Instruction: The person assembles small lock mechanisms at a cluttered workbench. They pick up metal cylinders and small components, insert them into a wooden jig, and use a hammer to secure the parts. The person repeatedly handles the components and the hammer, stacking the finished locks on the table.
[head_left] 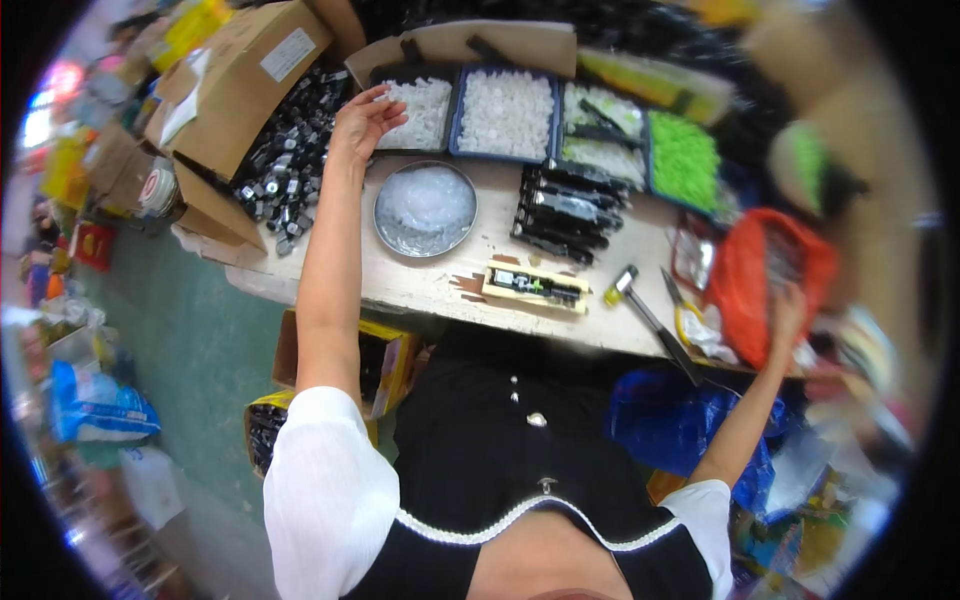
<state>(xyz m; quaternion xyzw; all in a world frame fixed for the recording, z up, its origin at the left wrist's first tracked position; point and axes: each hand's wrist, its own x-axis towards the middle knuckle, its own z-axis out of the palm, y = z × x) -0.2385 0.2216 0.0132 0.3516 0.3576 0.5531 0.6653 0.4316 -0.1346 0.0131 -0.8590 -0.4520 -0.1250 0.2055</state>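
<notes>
My left hand [368, 122] is raised beside a tray of small whitish parts [424, 112], its fingers loosely bent and apart, with nothing I can make out between them. On the right, my right hand [787, 308] reaches into the mouth of an orange-red plastic bag [740, 290]; its fingers are blurred and partly hidden. Between my arms, a black part [540, 287] lies in a pale wooden holder [497, 291] near the table's front edge. A round metal dish [384, 238] of clear, shiny pieces stands to the right of my left forearm.
Black parts [565, 212] lie stacked behind the holder. A hammer [650, 320] and a yellow-handled cutting tool [684, 312] lie to its right. Trays of white pieces [505, 112] and green pieces [683, 160] line the back. An open carton [245, 90] and loose dark metallic pieces [290, 165] fill the left.
</notes>
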